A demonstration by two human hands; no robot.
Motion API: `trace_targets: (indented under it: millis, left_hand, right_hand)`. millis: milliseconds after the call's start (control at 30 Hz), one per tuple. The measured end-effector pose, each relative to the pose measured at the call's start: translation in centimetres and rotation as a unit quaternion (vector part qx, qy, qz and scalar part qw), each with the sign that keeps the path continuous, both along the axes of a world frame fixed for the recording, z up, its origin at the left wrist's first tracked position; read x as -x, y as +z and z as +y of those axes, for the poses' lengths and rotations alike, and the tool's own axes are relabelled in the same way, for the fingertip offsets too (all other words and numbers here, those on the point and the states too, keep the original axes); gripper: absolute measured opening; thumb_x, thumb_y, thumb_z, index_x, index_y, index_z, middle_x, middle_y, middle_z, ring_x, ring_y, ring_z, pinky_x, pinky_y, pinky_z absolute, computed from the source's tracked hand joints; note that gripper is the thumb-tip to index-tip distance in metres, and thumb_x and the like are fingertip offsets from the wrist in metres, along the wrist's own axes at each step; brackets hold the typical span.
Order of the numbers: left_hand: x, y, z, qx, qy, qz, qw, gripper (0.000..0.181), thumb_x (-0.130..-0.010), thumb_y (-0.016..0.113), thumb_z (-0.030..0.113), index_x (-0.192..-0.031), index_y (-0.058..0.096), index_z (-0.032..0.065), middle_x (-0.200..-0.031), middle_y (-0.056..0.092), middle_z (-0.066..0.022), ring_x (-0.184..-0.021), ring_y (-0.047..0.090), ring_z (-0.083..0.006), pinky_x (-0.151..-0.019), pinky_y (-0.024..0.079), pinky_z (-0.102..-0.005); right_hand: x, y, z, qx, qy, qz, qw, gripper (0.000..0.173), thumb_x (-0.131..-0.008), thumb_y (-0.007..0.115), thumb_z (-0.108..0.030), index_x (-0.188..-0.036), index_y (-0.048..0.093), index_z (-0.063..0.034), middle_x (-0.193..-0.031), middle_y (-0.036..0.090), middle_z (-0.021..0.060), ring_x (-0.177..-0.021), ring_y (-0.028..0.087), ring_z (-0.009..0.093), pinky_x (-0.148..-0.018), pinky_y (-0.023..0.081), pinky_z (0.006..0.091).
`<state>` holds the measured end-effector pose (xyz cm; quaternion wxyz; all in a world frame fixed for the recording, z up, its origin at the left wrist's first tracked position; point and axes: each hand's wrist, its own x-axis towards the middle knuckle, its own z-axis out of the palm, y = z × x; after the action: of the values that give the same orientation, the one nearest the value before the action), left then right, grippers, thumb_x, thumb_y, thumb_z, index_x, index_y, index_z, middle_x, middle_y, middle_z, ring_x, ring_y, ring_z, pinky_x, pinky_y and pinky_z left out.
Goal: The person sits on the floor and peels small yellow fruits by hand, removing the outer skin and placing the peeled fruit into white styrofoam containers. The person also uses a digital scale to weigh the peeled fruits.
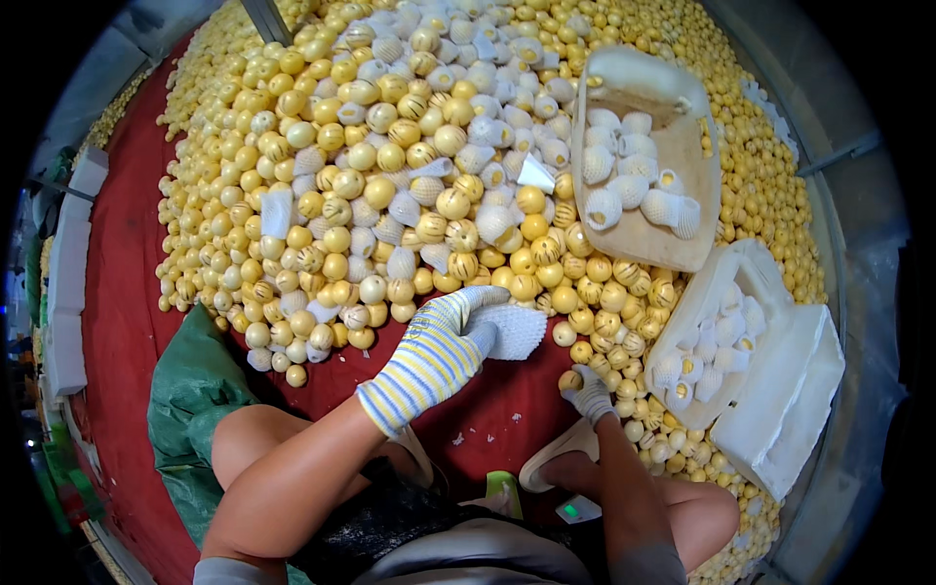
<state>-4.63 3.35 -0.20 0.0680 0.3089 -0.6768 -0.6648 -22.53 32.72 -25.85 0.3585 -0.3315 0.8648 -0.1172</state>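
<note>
My left hand (439, 344), in a striped knit work glove, grips a white foam net sleeve (510, 331) in front of the fruit pile. Whether a fruit sits inside that sleeve cannot be seen. Lower and to the right, my gloved right hand (592, 395) holds a yellow pepino melon (570, 381) by its fingers, above a beige sandal (556, 453). Before me spreads a large heap of yellow, purple-streaked pepino melons (379, 194). Many melons at the heap's upper middle wear white foam net sleeves (493, 223).
Foam-wrapped fruits lie in a white plastic container (651, 234) and in a second cut-open container (695, 406) at right. A green woven sack (194, 409) lies by my left knee on red cloth (128, 278). A metal post (267, 20) stands in the heap. White foam boxes (69, 292) line the left.
</note>
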Motion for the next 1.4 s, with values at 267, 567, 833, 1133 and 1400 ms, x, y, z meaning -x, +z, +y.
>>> trace_targets:
  millis: [267, 567, 833, 1133, 1400]
  left_hand:
    - [-1.1, -1.1, -1.6, 0.06, 0.018, -0.111, 0.992, 0.042, -0.092, 0.045, 0.005, -0.134, 0.053, 0.0062, -0.07, 0.061, -0.0073, -0.049, 0.054, -0.0115, -0.043, 0.046, -0.027]
    - [-2.1, 2.5, 1.4, -0.227, -0.126, 0.06, 0.964, 0.062, -0.091, 0.066, 0.036, -0.139, 0.044, 0.0028, -0.109, 0.064, -0.005, -0.09, 0.063, -0.011, -0.063, 0.054, -0.0233]
    - [-3.3, 5.0, 2.3, -0.297, -0.114, 0.204, 0.926, 0.085, -0.082, 0.076, 0.032, -0.147, 0.03, 0.0022, -0.132, 0.052, -0.0109, -0.11, 0.058, -0.017, -0.075, 0.055, -0.0284]
    - [-3.1, 5.0, 2.7, -0.274, -0.17, 0.25, 0.913, 0.097, -0.074, 0.084, 0.027, -0.15, 0.028, 0.006, -0.134, 0.049, -0.0116, -0.12, 0.052, -0.0202, -0.091, 0.05, -0.0307]
    - [-1.7, 2.7, 3.7, -0.035, -0.095, 0.2, 0.975, 0.09, -0.076, 0.08, 0.014, -0.149, 0.029, 0.0015, -0.134, 0.051, -0.014, -0.119, 0.055, -0.0222, -0.098, 0.048, -0.0335]
  right_hand:
    - [-2.2, 17.4, -9.7, 0.453, -0.29, -0.576, 0.615, 0.057, -0.091, 0.066, -0.036, -0.133, 0.049, -0.0013, -0.125, 0.06, 0.0189, -0.106, 0.063, 0.029, -0.094, 0.051, 0.0431]
    - [-6.9, 29.3, -10.9, 0.4, 0.07, 0.117, 0.907, 0.068, -0.07, 0.082, -0.021, -0.129, 0.054, -0.0043, -0.122, 0.061, 0.0142, -0.11, 0.058, 0.032, -0.1, 0.044, 0.0415]
    - [-6.6, 28.4, -10.5, 0.631, -0.273, -0.271, 0.673, 0.066, -0.084, 0.073, -0.035, -0.136, 0.047, -0.0017, -0.127, 0.057, 0.0153, -0.116, 0.056, 0.025, -0.102, 0.045, 0.0398]
    - [-8.4, 28.4, -11.1, 0.52, -0.137, -0.62, 0.572, 0.073, -0.077, 0.081, -0.026, -0.134, 0.045, 0.0028, -0.127, 0.057, 0.0149, -0.116, 0.058, 0.027, -0.1, 0.048, 0.0361]
    - [-10.5, 31.0, -9.8, 0.462, -0.163, 0.182, 0.852, 0.041, -0.082, 0.07, -0.005, -0.122, 0.058, -0.0026, -0.092, 0.063, 0.0099, -0.076, 0.061, 0.021, -0.068, 0.051, 0.0352]
